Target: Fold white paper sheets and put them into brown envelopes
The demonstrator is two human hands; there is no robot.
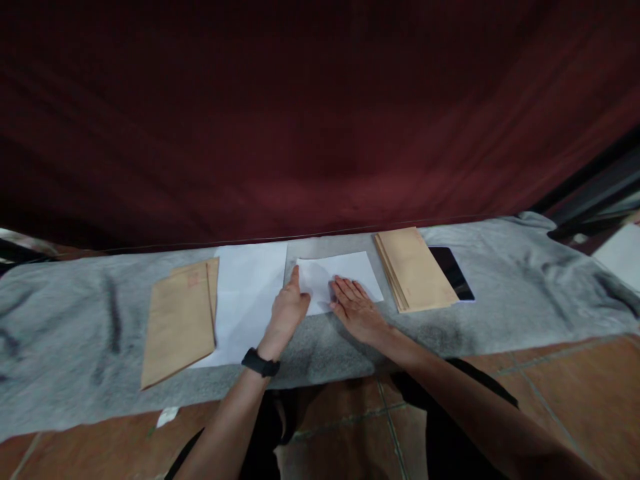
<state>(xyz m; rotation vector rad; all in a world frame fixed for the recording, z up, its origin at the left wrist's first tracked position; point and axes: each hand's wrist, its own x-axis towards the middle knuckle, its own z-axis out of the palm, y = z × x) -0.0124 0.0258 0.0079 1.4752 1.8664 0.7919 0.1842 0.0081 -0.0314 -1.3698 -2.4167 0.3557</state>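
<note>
A folded sheet of white paper (320, 267) lies on the grey cloth in front of me. My left hand (290, 303), with a black band on its wrist, rests at the paper's left edge, index finger stretched toward the upper left corner and thumb out. My right hand (356, 308) lies flat on the paper's right half, fingers spread. Left of it are larger white sheets (253, 293), partly under brown envelopes (180, 320). A stack of brown envelopes (417, 267) sits to the right of the paper.
A dark-screened phone or tablet (453, 273) lies partly under the right envelope stack. The grey cloth (520, 287) covers a long, narrow surface. Behind it hangs a dark red curtain (320, 133). A white scrap (167, 417) lies on the tiled floor (345, 440).
</note>
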